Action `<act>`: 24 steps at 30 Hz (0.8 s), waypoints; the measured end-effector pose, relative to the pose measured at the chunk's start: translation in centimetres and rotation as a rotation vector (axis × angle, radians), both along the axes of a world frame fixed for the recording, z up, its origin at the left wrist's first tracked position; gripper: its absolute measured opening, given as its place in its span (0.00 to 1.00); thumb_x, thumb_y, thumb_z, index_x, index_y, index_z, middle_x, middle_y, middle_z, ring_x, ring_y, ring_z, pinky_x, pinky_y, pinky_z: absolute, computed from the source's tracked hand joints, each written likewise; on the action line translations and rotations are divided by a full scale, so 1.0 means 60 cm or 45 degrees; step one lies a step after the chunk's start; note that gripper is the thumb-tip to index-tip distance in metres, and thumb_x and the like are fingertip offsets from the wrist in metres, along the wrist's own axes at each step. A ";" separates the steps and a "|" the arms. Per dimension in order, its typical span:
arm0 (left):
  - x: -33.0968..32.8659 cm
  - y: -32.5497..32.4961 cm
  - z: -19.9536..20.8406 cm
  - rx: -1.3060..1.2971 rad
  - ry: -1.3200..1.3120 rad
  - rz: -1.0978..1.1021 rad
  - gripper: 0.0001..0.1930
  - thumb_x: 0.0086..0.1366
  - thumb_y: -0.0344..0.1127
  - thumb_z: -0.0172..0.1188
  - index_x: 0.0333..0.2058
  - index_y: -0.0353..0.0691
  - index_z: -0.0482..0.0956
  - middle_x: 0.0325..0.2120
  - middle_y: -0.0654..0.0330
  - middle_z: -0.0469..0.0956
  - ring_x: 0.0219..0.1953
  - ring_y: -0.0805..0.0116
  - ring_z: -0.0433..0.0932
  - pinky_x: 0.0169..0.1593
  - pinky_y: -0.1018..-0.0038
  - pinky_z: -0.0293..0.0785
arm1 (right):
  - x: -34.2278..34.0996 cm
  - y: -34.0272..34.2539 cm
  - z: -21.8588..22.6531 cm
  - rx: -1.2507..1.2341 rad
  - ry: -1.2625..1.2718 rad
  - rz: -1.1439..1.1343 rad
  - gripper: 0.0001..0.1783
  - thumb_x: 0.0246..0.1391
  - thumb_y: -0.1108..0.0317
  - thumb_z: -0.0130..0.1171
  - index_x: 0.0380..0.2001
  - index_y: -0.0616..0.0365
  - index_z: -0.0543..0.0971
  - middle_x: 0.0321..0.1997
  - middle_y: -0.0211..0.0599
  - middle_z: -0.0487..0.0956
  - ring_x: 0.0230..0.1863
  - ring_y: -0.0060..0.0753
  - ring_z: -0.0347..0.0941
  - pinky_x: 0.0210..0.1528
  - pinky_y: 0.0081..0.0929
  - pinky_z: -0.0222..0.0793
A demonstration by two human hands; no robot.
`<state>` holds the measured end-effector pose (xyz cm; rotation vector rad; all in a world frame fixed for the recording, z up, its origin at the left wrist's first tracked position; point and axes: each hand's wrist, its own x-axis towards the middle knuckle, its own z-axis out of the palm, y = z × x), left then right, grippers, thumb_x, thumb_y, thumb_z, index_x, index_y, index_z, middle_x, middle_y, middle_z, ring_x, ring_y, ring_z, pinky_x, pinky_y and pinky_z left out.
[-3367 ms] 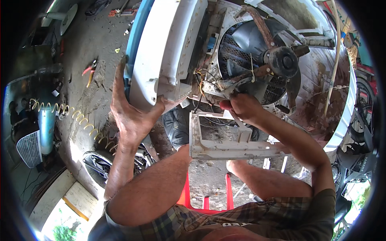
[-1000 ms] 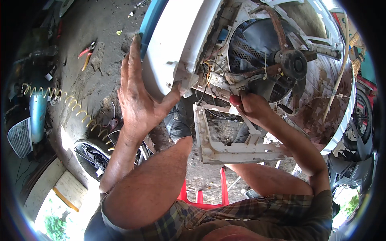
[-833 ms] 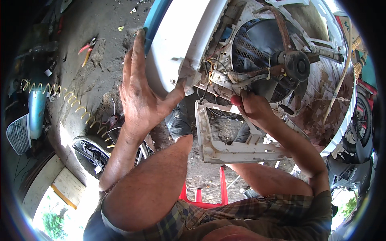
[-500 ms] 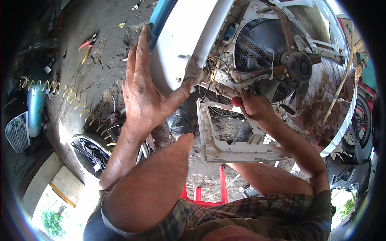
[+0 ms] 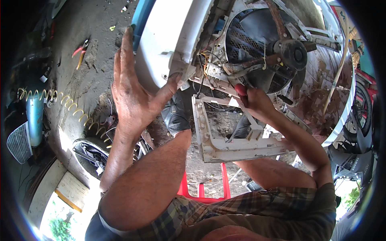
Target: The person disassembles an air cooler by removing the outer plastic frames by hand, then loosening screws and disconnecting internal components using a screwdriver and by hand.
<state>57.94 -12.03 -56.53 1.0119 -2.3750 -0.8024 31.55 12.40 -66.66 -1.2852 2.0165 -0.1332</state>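
Left hand (image 5: 134,96) is spread wide, palm flat against the white outer casing (image 5: 169,52) of a tipped-over washing machine, fingers pointing up its side, thumb hooked toward the casing's lower corner. Looks like bracing: the cabinet lies on its side with the underside facing the person, so the flat palm likely keeps it from shifting.

Right hand (image 5: 257,104) is closed around a red tool handle (image 5: 240,89), tip driven into the underside just above the knuckles; the tool's working end is hidden, kind cannot be told. It sits at the tangle of wires (image 5: 209,64) and brackets up and to the left of the fist.

Above the right hand: dark perforated drum bottom (image 5: 249,36), round black pulley (image 5: 294,53), rusty metal strut across it. Base pan is stained brown, grimy.

Below the right wrist: off-white plastic base frame (image 5: 225,140), rectangular, open in the middle, dirty and chipped.

Left of the left hand: rough concrete floor (image 5: 80,72), red-handled pliers (image 5: 81,49), coiled yellow air hose (image 5: 72,110). Red plastic stool (image 5: 203,188) under the person's legs.
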 end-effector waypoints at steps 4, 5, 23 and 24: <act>0.000 -0.006 -0.001 -0.163 -0.010 -0.051 0.58 0.53 0.48 0.78 0.75 0.33 0.52 0.65 0.35 0.67 0.66 0.42 0.71 0.66 0.47 0.72 | -0.013 -0.018 0.022 0.255 -0.028 -0.048 0.25 0.65 0.56 0.59 0.26 0.70 0.82 0.24 0.64 0.81 0.31 0.66 0.82 0.38 0.52 0.78; -0.002 -0.004 -0.001 -0.157 -0.005 -0.059 0.58 0.53 0.48 0.78 0.75 0.33 0.52 0.65 0.35 0.67 0.66 0.42 0.71 0.66 0.47 0.72 | -0.018 -0.017 0.026 0.261 -0.024 -0.057 0.25 0.65 0.56 0.59 0.26 0.70 0.82 0.24 0.64 0.81 0.31 0.66 0.82 0.38 0.52 0.78; -0.013 0.009 0.009 -0.047 0.021 -0.012 0.54 0.56 0.44 0.76 0.75 0.32 0.54 0.70 0.38 0.63 0.72 0.45 0.63 0.74 0.51 0.58 | -0.031 0.041 0.189 0.372 -0.302 -0.055 0.14 0.61 0.67 0.62 0.45 0.66 0.79 0.32 0.58 0.84 0.38 0.63 0.83 0.40 0.52 0.74; -0.012 0.008 0.012 -0.079 -0.007 -0.011 0.54 0.57 0.44 0.76 0.75 0.32 0.53 0.70 0.38 0.62 0.72 0.45 0.62 0.74 0.52 0.58 | -0.031 0.046 0.195 0.324 -0.333 -0.080 0.14 0.61 0.66 0.62 0.45 0.66 0.79 0.33 0.59 0.84 0.38 0.63 0.83 0.41 0.53 0.75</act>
